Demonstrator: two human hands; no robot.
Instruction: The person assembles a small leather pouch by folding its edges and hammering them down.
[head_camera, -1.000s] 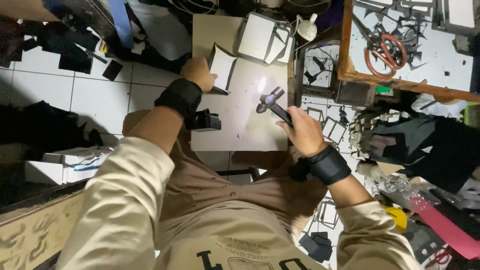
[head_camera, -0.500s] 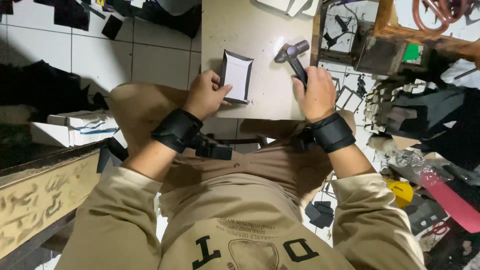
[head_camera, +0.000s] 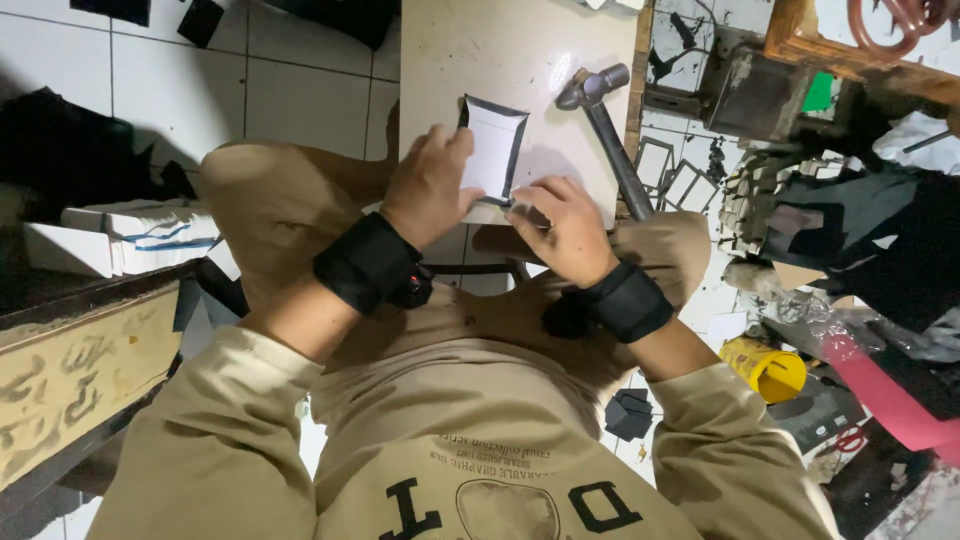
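- Card piece (head_camera: 493, 148), one small white rectangle with a dark folded border, lies flat on the pale work board (head_camera: 470, 50) that rests over the person's knees.
- Half a second ago the right hand gripped the hammer's handle; now that hand has let go and moved to the card, so striking has given way to handwork.
- Left hand (head_camera: 430, 185) rests on the card's left edge, fingers bent and pressing down, not closed around anything.
- Right hand (head_camera: 560, 228) sits at the card's lower right corner, fingertips pinching or pressing the edge; which of the two cannot be told.
- Hammer (head_camera: 608, 130), one, lies free on the board just right of the card, head pointing away from the person.
- Two black wrist bands, one on each forearm.
- One yellow tub (head_camera: 765, 368) stands on the floor at the right, well apart from the hands.
- Several similar framed card pieces (head_camera: 672, 175) lie scattered on the tiles beyond the board; too jumbled to count.
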